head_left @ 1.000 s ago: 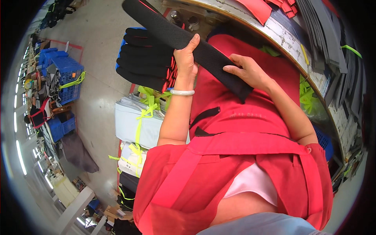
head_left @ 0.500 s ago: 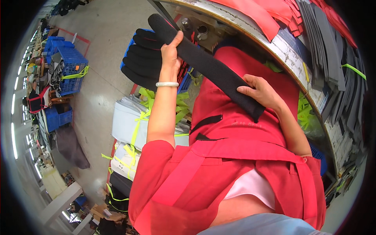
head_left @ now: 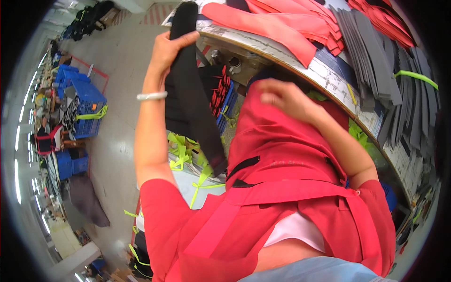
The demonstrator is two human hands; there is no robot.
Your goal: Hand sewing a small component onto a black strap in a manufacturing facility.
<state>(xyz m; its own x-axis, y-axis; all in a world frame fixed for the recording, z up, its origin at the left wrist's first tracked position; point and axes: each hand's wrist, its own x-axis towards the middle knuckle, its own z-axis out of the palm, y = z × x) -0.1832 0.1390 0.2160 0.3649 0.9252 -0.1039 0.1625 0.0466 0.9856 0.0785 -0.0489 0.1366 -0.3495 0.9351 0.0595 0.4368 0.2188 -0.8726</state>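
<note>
My left hand is closed around the upper part of a long black fabric strip. The strip hangs down at my left, its lower end close to the apron over my lap. My right hand is off the strip and above the red apron, somewhat blurred, with its fingers loosely apart and nothing in them. Behind the held strip, a blue crate contains more black pieces with red edges; the strip hides part of them.
A worn white table curves along the far right, bearing coral strips and stacked grey strips. Beneath it stands a metal mug. Pale bundles tied with yellow-green ribbon lie at my left. Blue crates line the floor farther left.
My right hand has let go of the strip's lower end and moved up and left. My left hand has swung the strip leftward, so it now hangs more steeply.
</note>
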